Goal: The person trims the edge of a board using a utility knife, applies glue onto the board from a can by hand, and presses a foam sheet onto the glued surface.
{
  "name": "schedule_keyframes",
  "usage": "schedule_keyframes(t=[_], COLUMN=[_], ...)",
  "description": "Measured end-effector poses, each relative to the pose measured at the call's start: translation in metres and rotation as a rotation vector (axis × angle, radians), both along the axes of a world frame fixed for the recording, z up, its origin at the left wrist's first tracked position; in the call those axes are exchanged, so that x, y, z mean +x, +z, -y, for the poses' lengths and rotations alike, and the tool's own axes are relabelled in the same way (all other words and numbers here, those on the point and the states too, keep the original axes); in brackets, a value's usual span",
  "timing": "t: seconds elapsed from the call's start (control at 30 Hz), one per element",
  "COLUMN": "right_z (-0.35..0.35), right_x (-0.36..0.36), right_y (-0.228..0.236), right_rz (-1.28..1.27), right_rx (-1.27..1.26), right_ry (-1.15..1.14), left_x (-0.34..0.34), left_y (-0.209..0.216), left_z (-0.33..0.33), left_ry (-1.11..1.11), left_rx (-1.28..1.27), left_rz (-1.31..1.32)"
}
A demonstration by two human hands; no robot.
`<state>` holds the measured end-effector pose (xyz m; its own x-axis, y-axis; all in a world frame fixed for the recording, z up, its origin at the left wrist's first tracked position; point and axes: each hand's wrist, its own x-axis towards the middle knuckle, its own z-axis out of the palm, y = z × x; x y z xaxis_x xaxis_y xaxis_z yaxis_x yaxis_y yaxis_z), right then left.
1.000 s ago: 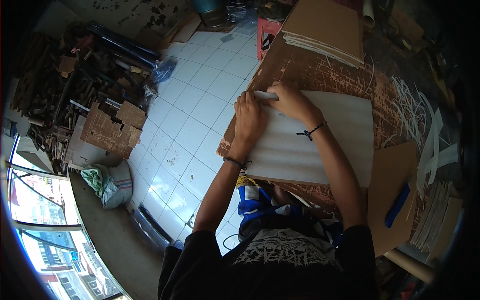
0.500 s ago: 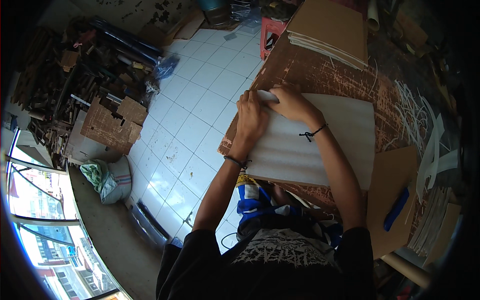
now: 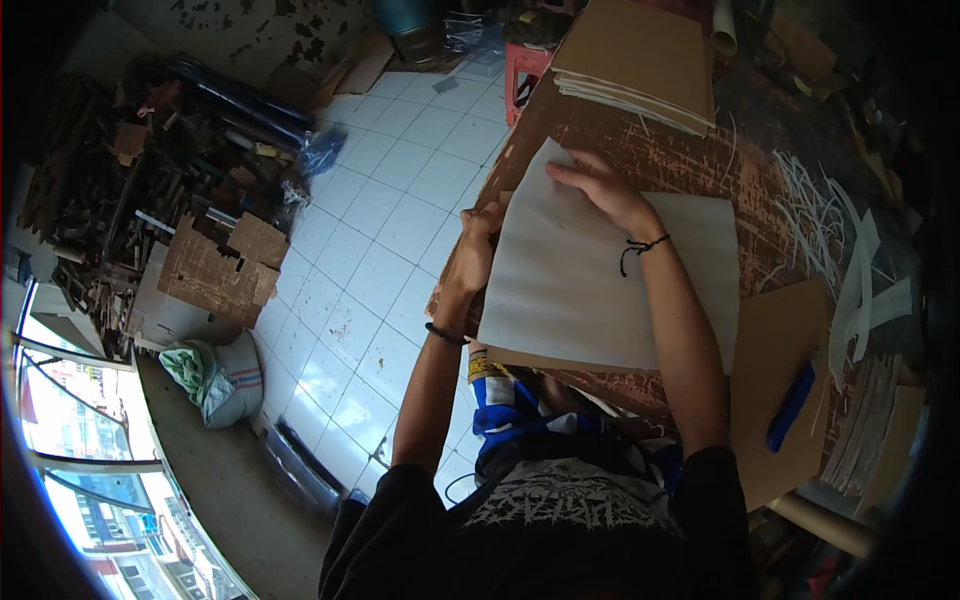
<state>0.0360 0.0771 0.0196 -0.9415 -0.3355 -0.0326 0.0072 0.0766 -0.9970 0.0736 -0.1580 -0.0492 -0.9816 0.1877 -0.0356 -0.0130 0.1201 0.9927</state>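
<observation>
A white foam sheet (image 3: 610, 270) lies over a brown cardboard sheet (image 3: 530, 360), whose edge shows along the near side. My right hand (image 3: 603, 190) is closed on the foam sheet's far left corner, pinching it between thumb and fingers and holding it raised. At the left edge of the stack my left hand (image 3: 474, 252) is closed, its fingers at the cardboard's edge beside the lifted foam. Part of those fingers is hidden behind the foam.
The worn brown table (image 3: 640, 160) holds stacked cardboard (image 3: 640, 60) at its far end. White foam strips (image 3: 810, 220) lie at the right. A blue cutter (image 3: 792, 408) rests on another cardboard piece (image 3: 770, 350). Left stand scrap wood and a white sack (image 3: 233, 378) on the tiled floor.
My right hand has lifted the foam sheet's far left corner up off the cardboard. My left hand has let go of the foam and moved slightly nearer and left, to the board's edge.
</observation>
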Motion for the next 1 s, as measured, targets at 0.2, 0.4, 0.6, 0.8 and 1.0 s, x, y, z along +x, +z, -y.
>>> schedule_keyframes(t=[0.2, 0.4, 0.6, 0.8, 1.0], right_z=[-0.033, -0.040, -0.037, -0.031, -0.041], right_x=[-0.054, -0.074, -0.053, -0.038, -0.045], right_y=[-0.066, -0.074, -0.060, -0.052, -0.052], right_rz=[0.176, 0.104, 0.132, 0.220, 0.193], right_rx=[-0.935, -1.060, -1.086, -1.046, -1.061], right_ry=[0.289, 0.720, 0.482, 0.250, 0.426], left_x=[0.080, 0.098, 0.067, 0.056, 0.048], left_y=[0.099, 0.069, 0.049, 0.040, 0.035], left_z=[-0.072, -0.097, -0.064, -0.060, -0.061], left_ry=[-0.590, -0.331, 0.121, 0.125, 0.141], left_rx=[-0.413, -0.540, -0.759, -0.592, -0.620], left_rz=[-0.459, -0.692, -0.592, -0.572, -0.594])
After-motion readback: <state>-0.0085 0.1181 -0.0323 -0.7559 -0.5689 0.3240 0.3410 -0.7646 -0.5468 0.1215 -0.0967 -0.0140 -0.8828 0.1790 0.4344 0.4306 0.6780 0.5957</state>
